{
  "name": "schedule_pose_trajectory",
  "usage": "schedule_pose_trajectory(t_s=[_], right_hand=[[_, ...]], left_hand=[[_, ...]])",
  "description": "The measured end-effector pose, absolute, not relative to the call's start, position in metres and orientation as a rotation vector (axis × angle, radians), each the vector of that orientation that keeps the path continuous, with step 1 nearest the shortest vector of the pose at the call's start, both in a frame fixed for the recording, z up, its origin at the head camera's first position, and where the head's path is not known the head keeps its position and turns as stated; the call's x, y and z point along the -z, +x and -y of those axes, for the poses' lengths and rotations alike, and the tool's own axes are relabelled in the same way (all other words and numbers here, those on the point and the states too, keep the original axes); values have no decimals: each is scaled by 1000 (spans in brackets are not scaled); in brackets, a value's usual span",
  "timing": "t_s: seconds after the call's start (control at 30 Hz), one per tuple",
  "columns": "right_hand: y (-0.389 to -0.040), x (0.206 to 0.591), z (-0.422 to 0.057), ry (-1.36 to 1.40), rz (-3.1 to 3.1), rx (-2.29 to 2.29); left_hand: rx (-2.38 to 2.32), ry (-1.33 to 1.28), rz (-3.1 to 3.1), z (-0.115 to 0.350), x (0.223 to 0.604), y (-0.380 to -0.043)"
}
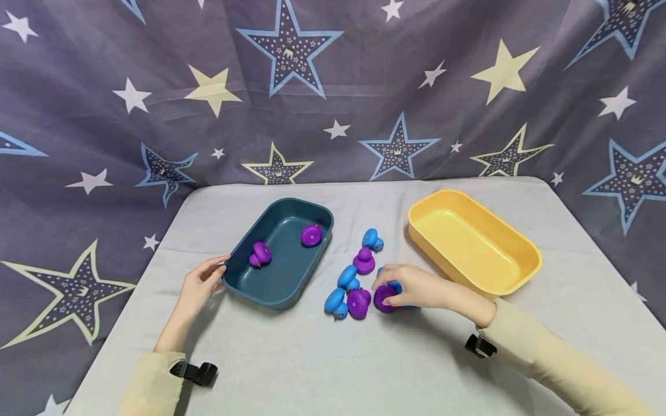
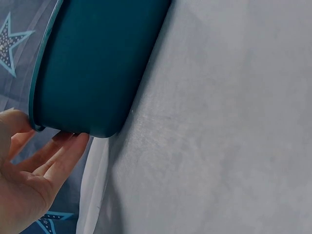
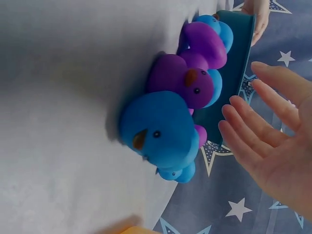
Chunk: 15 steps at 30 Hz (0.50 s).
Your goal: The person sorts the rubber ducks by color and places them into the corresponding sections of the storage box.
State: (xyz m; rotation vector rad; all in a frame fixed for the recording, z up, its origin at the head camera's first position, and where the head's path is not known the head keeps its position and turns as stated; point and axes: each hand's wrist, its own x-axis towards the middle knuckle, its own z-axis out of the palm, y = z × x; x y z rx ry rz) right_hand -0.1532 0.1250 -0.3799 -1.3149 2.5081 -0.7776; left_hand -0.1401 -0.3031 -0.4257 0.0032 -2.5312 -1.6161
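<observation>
My left hand holds the near-left corner of a dark teal bin, thumb at the rim and fingers against the outer wall in the left wrist view. Two purple rubber ducks lie inside it, one at the left and one at the right. Over the loose ducks hovers my right hand, its fingers spread and holding nothing. A purple duck shows beneath its thumb in the head view. In the right wrist view, a blue duck is closest to the camera, beside a purple duck.
A yellow bin stands at the right with nothing in it. Between the bins lie several blue and purple ducks, such as a blue duck at the back and a purple duck nearer. A star-patterned curtain hangs behind the table.
</observation>
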Motion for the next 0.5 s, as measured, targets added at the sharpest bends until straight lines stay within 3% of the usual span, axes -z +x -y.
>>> schedule_pose_trajectory(t_s=[0.5], right_hand=[[-153,390,-130,-1334,-2516,678]], left_hand=[[1615,11,2531,302,425,-140]])
